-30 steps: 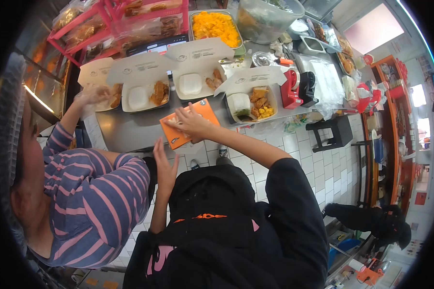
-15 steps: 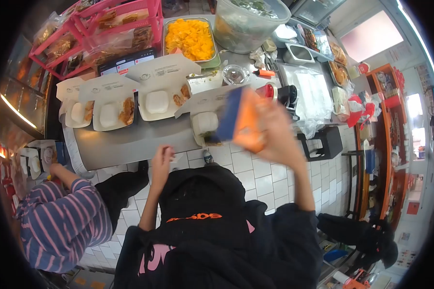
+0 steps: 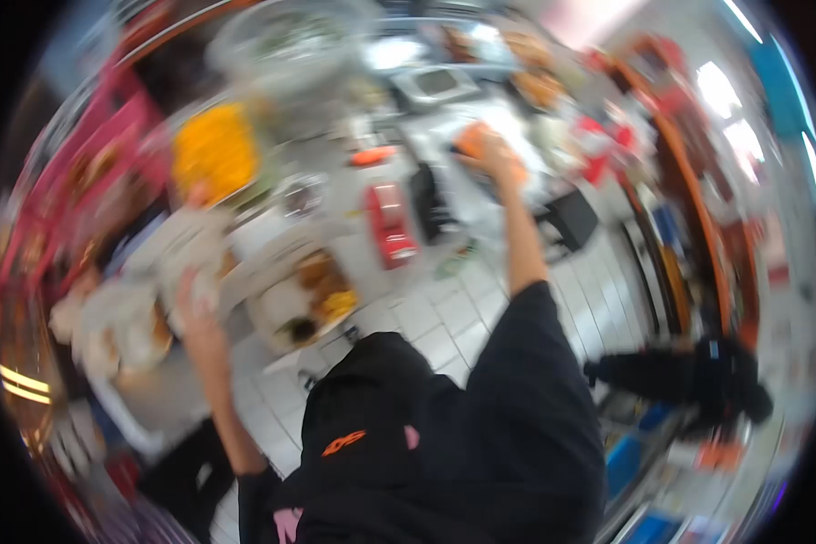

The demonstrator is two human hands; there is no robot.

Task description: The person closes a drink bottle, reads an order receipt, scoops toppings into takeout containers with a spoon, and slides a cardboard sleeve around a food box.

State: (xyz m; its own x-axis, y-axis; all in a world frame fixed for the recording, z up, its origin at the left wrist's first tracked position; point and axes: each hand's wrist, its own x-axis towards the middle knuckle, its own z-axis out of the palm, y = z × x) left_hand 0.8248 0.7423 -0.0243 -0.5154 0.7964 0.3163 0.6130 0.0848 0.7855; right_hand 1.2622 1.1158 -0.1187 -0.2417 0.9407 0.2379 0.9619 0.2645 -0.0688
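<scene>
My right hand [image 3: 493,156] is closed around an orange carton [image 3: 515,172], low over the pale plastic sheets at the back right of the counter. My left hand [image 3: 197,308] reaches over the takeaway boxes on the left, nearest to a box with a raised lid [image 3: 186,238]. Motion smears its fingers, and I cannot tell whether they touch the box. In front of me an open takeaway box [image 3: 301,295] holds brown pieces, some yellow food and something dark. More takeaway boxes [image 3: 118,331] stand further left.
A tray of yellow food [image 3: 214,152] and a large clear tub [image 3: 290,45] stand at the back. A red object [image 3: 390,225] and a black holder [image 3: 431,204] sit mid-counter. Pink crates [image 3: 91,172] are at the left; a black stand [image 3: 569,220] is at the right.
My right hand has carried the orange carton from above the nearest takeaway box to the back right. My left hand has moved forward over the boxes. The view has turned right and blurred.
</scene>
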